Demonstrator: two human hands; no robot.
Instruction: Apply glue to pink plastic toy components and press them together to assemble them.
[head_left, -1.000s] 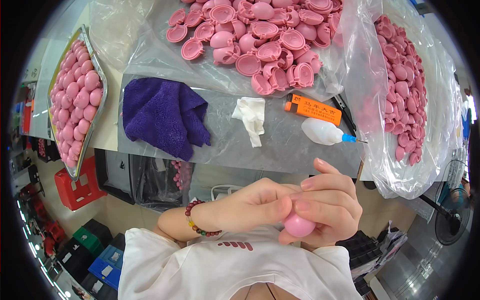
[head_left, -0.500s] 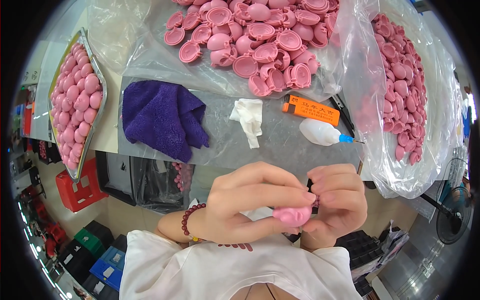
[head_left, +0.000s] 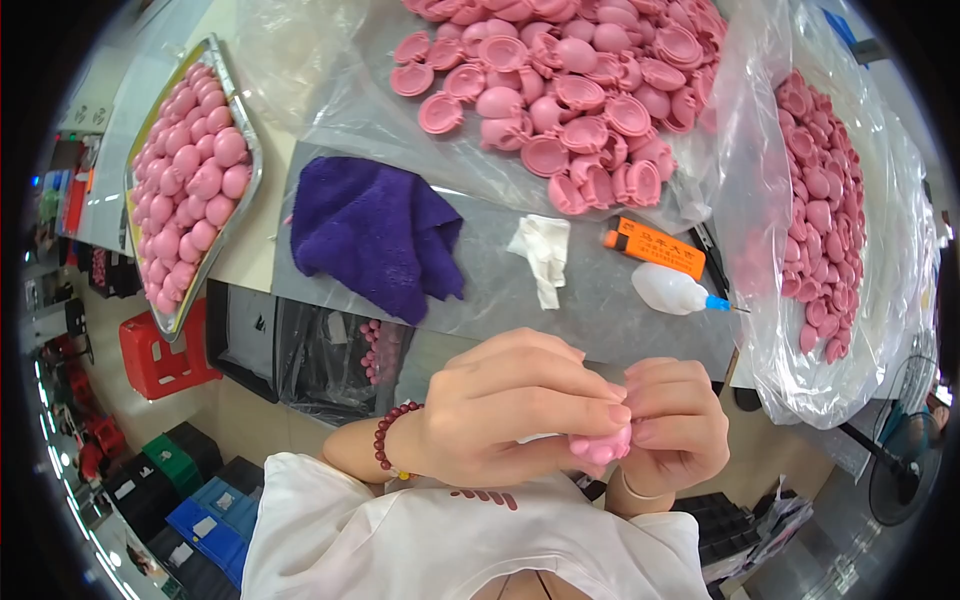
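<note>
In front of my chest, my left hand (head_left: 510, 410) grips a small glossy pink plastic piece (head_left: 602, 446) between thumb and fingers. The piece is rounded with bumps on its surface, and much of it is covered by my fingers. Against its right side, my right hand (head_left: 682, 425) has its fingers curled and pressed together; the fingertips of both hands meet there. Beyond my hands on the grey bench mat lie a white squeeze bottle (head_left: 668, 290) with a blue needle tip, an orange box (head_left: 655, 247) and a crumpled white cloth (head_left: 545, 258).
A purple towel (head_left: 375, 235) lies left on the mat. Pink shell pieces (head_left: 580, 95) are heaped on clear plastic at the back, with more pink pieces (head_left: 822, 200) in a clear bag at right. A metal tray (head_left: 245, 190) holds pink balls. Below stands a red stool (head_left: 165, 350).
The view has shifted, so the bench things appear further right. Between my fingers, the pink piece has turned and shows a different side. Both hands stay together on it.
</note>
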